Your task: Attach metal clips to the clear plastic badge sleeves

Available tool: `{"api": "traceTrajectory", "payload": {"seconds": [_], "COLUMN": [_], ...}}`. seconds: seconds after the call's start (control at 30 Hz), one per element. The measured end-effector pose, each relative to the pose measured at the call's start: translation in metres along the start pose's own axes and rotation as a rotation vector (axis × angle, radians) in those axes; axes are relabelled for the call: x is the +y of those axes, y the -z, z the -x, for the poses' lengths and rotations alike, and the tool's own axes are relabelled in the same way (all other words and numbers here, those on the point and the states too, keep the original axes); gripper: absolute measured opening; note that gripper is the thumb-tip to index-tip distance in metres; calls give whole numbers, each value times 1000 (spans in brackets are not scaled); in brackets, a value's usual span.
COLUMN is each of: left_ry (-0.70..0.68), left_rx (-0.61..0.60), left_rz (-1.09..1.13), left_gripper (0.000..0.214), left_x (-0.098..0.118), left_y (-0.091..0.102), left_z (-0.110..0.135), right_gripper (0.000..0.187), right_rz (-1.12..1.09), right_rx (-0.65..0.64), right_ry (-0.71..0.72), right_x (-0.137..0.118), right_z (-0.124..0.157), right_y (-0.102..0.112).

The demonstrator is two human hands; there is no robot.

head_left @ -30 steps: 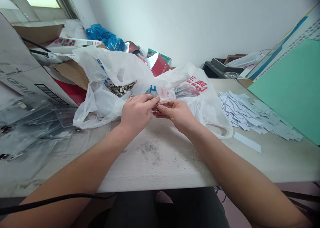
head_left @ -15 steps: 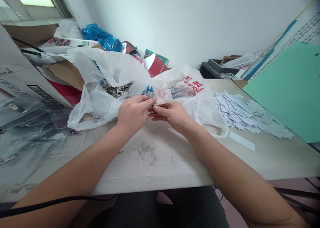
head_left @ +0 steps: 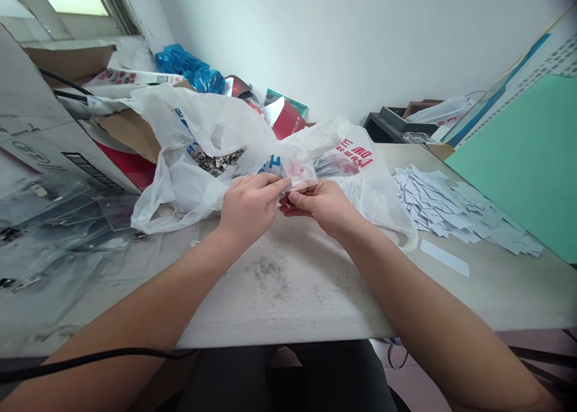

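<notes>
My left hand [head_left: 249,206] and my right hand [head_left: 321,204] meet at the middle of the pale table [head_left: 288,292], fingers pinched together on a small clear plastic sleeve [head_left: 301,183] held between them. Just behind them lies a white plastic bag [head_left: 202,141] holding several small metal clips [head_left: 219,159]. A second white bag with red print [head_left: 360,159] lies to the right of it.
A heap of white paper slips [head_left: 455,210] lies on the right, one loose slip [head_left: 444,257] nearer the edge. Clear plastic sleeves [head_left: 49,231] are piled at the left beside cardboard boxes [head_left: 54,135]. A green board [head_left: 527,159] leans at the right. A black cable [head_left: 90,361] crosses my left forearm.
Both hands stay pinched on the clear sleeve; they have only shifted slightly with the view.
</notes>
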State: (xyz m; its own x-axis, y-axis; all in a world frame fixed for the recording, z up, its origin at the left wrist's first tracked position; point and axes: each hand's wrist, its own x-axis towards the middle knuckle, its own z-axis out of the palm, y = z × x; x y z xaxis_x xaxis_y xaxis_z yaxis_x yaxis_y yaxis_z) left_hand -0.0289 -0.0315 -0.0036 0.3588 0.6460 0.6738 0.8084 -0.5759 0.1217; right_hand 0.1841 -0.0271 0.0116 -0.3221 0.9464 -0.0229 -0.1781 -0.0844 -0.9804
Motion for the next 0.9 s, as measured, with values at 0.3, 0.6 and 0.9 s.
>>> {"api": "traceTrajectory", "payload": {"seconds": [0.3,0.6,0.9], "left_ry": [116,666,759], "left_rx": [15,139,130], "left_rz": [226,624,208], "left_gripper": [36,19,28], "left_x": [4,11,64], "left_y": [7,57,142], "left_z": [-7,79,237], "right_gripper": [66,68,55], "right_rz": [-18,-62,120], "right_rx": [54,141,91], "right_ry": [120,246,296], "right_x": [0,-4,10], "right_z": [1,5,3], "right_y": [-5,-10,-15]}}
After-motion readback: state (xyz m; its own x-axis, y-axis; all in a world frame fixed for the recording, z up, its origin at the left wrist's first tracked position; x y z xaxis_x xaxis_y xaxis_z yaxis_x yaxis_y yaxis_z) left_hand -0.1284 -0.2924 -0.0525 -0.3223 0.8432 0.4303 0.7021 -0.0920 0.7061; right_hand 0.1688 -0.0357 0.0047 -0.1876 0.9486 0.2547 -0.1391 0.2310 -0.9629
